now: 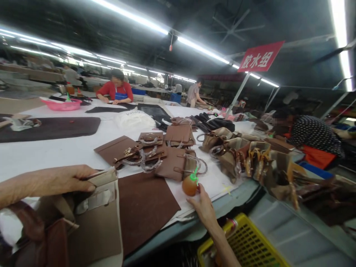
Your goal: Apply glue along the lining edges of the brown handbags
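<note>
My left hand (72, 180) pinches the top edge of an unfinished brown handbag (94, 226) at the lower left. The bag's beige inner side faces up, with a whitish strip near the rim. At the table's near edge, my right hand (204, 204) is beside a round squeeze bottle (189, 185) of amber liquid with a green nozzle. Its thumb and fingers are apart at the bottle's lower right side; whether they touch it is unclear. A flat dark brown sheet (146, 207) lies between the hands.
Brown handbags (172, 159) with wrapped handles lie ahead; more bags (239, 152) stand at right. A yellow basket (244, 241) is below the table edge. A pink basin (61, 104) sits at far left. A person in red (115, 91) and other people work around.
</note>
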